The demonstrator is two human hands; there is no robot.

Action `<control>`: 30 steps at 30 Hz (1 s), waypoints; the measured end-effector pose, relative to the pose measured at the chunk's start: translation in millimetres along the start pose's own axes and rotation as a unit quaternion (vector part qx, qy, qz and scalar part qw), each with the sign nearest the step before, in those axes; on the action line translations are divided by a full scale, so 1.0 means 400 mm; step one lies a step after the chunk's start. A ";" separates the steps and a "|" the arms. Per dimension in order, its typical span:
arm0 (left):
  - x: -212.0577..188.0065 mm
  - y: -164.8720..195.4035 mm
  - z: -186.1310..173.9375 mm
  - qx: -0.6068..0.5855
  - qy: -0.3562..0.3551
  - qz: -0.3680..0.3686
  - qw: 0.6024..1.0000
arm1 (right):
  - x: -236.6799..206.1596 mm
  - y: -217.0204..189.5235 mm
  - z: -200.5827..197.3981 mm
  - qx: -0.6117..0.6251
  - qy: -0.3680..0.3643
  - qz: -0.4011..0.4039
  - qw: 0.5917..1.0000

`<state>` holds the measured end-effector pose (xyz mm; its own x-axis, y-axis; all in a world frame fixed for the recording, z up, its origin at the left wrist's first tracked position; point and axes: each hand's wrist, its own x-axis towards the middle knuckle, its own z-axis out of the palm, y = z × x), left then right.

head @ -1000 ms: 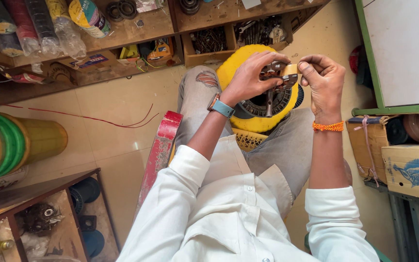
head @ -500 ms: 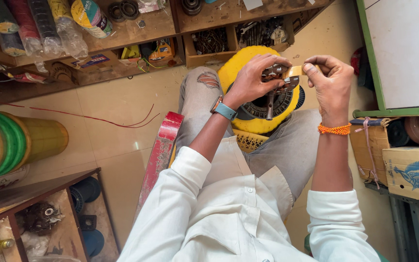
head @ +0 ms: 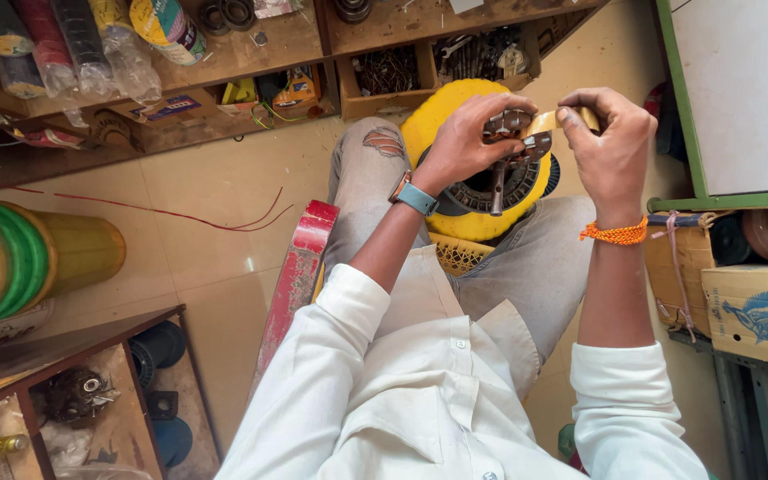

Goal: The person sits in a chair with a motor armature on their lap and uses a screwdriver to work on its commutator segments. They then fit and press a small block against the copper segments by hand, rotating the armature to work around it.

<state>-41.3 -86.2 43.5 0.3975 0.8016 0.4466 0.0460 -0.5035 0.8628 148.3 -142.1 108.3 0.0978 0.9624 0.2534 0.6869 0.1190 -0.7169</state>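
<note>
head view: i'm looking down at my lap, where a yellow fan (head: pixel 455 222) is lying across my knees. my left hand (head: pixel 468 138) is curling tight around a small dark metal part (head: pixel 508 124), fingers closed on it, just above the fan's grille. my right hand (head: pixel 611 147) is pinching a strip of yellowish tape (head: pixel 548 120) between thumb and forefinger, the other fingers folded in; the tape's near end is touching the metal part. a thin dark shaft (head: pixel 497 187) is hanging down from the part over the fan. a red bar (head: pixel 300 276) is leaning beside my left knee. wooden shelves (head: pixel 295 40) with tape rolls are standing ahead, a cardboard box (head: pixel 757 311) at my right
</note>
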 end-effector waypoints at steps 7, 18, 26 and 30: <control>-0.006 0.008 0.002 0.011 0.004 -0.004 1.000 | -0.006 -0.022 -0.004 -0.030 -0.003 -0.021 0.999; 0.007 -0.007 -0.016 -0.128 -0.036 -0.066 0.989 | 0.023 -0.014 -0.011 -0.073 -0.022 -0.043 0.996; 0.014 -0.010 0.021 -0.022 0.016 -0.079 0.997 | 0.026 -0.016 -0.009 -0.094 -0.024 -0.072 0.993; 0.011 -0.014 0.024 -0.001 0.024 -0.054 0.998 | 0.024 -0.021 -0.005 -0.098 -0.020 -0.071 0.992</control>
<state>-31.1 -83.1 38.2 0.3454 0.8662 0.3611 0.0852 -0.4121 0.9071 144.7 -134.2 118.1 -0.0359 0.9486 0.3145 0.8191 0.2082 -0.5345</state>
